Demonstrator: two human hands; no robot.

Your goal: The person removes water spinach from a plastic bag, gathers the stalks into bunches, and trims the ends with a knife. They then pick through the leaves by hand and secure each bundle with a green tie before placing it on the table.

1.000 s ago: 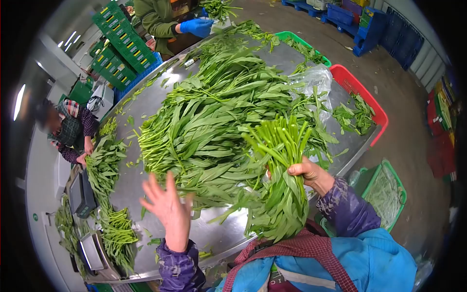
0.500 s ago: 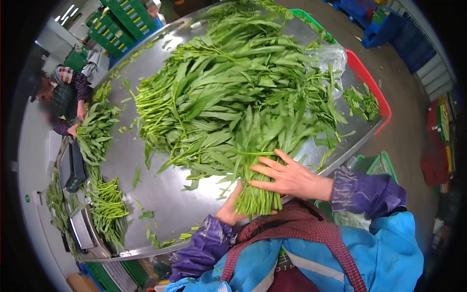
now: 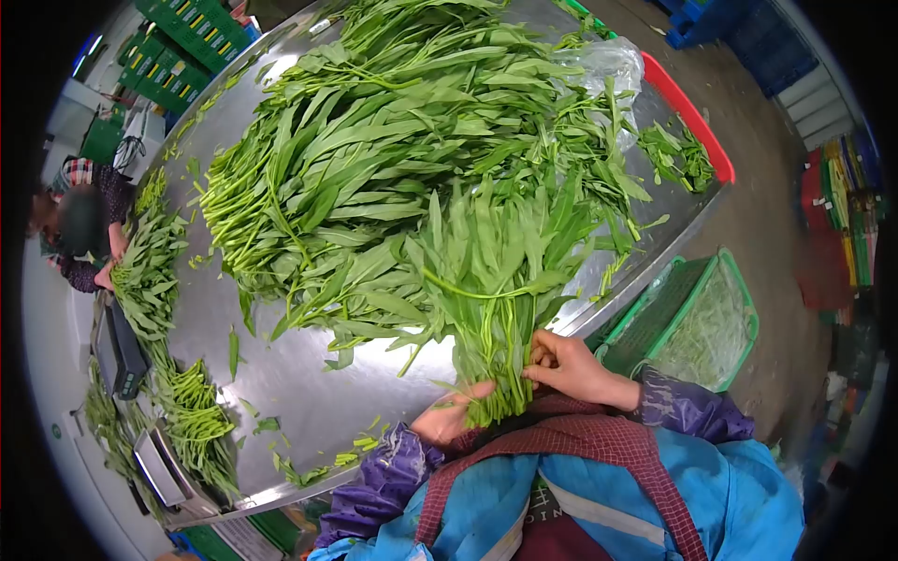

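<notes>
A bunch of water spinach (image 3: 500, 280) stands close to my body, leaves pointing away and cut stems towards me. My left hand (image 3: 447, 417) is closed around the lower stems from the left, most of its fingers hidden behind them. On the other side, my right hand (image 3: 578, 368) has its fingers curled and pinched against the stems at the bunch's right edge. One loose stem lies across the bunch's front. Beyond it spreads a large heap of water spinach (image 3: 374, 159) on the metal table (image 3: 318, 397).
To the left are two scales (image 3: 120, 346) (image 3: 161, 472), more bunches (image 3: 196, 402) and a co-worker (image 3: 89, 220) handling greens. A red tray (image 3: 687, 117) edges the table's right side. On the floor stands a green crate (image 3: 739, 309) with a plastic liner.
My right hand has gone from spread fingers on the bunch's front to pinched fingers at its right edge. The bunch is more upright and nearer my body. The view has shifted right.
</notes>
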